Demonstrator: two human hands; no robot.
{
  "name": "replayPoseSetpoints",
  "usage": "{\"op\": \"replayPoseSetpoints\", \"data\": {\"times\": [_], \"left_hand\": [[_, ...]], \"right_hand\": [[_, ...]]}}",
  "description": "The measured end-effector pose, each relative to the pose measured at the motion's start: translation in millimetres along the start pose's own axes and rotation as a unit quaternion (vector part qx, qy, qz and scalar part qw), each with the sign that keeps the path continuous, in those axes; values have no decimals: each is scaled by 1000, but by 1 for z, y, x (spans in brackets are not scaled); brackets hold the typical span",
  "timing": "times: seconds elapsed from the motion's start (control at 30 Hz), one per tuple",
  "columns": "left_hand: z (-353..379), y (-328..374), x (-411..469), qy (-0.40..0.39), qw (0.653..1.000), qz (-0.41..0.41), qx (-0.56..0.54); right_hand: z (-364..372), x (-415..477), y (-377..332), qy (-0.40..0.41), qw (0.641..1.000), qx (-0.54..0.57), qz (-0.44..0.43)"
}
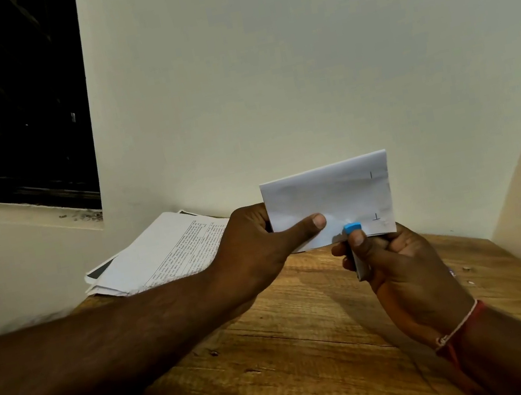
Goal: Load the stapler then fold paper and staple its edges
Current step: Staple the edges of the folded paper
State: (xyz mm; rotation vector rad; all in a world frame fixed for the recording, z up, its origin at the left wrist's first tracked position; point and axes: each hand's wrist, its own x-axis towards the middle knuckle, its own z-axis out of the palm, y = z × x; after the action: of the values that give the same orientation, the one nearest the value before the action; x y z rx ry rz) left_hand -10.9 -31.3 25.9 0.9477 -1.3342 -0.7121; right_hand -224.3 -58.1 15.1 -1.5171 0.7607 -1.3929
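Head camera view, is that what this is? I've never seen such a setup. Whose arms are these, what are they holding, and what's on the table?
Yes. There is no machine here. A person wears one wide-angle camera on the head, looking forward and down, so the arms are their own. The left hand holds a folded paper up above the wooden table, thumb on its front. The right hand grips a small stapler with a blue tip, set at the paper's lower edge. Two thin dark marks near the paper's right edge look like staples. At the back left of the table lies a loose stack of printed sheets, against a pale wall.
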Motion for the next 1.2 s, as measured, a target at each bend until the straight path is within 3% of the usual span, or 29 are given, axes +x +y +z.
{"op": "replayPoseSetpoints", "data": {"times": [0.27,0.47,0.53,0.6,0.7,0.8,0.9,0.97,1.0,1.07,1.1,1.2], "left_hand": [[-1,-3,0,-4,1000,4,-4],[-4,-6,7,25,1000,-4,-1],[-8,-9,12,41,999,-10,-16],[-13,-11,16,50,998,-6,-31],[-17,-14,21,49,998,1,-47],[-16,-16,22,57,998,-5,-26],[-14,-19,22,61,997,-26,-31],[-13,-21,22,58,997,-38,-36],[-13,-21,21,56,997,-40,-28],[-11,-21,20,52,998,-39,-12],[-10,-20,18,48,998,-40,-10],[-6,-17,16,22,999,-37,-31]], "right_hand": [[0,-1,-2,15,1000,-21,-13],[2,0,-3,-18,998,49,42],[-2,1,-6,-27,999,-18,40],[-7,1,-7,-53,983,-174,25],[-9,-1,-2,-108,913,-392,28],[-8,-1,5,-123,867,-481,37],[-5,-2,4,-121,853,-506,38],[-2,-2,3,-90,874,-476,33],[-1,-2,1,-59,904,-422,38],[-1,3,-2,-17,973,-222,66],[-1,5,-2,-7,989,-124,78],[-6,10,-3,7,995,39,88]]}}
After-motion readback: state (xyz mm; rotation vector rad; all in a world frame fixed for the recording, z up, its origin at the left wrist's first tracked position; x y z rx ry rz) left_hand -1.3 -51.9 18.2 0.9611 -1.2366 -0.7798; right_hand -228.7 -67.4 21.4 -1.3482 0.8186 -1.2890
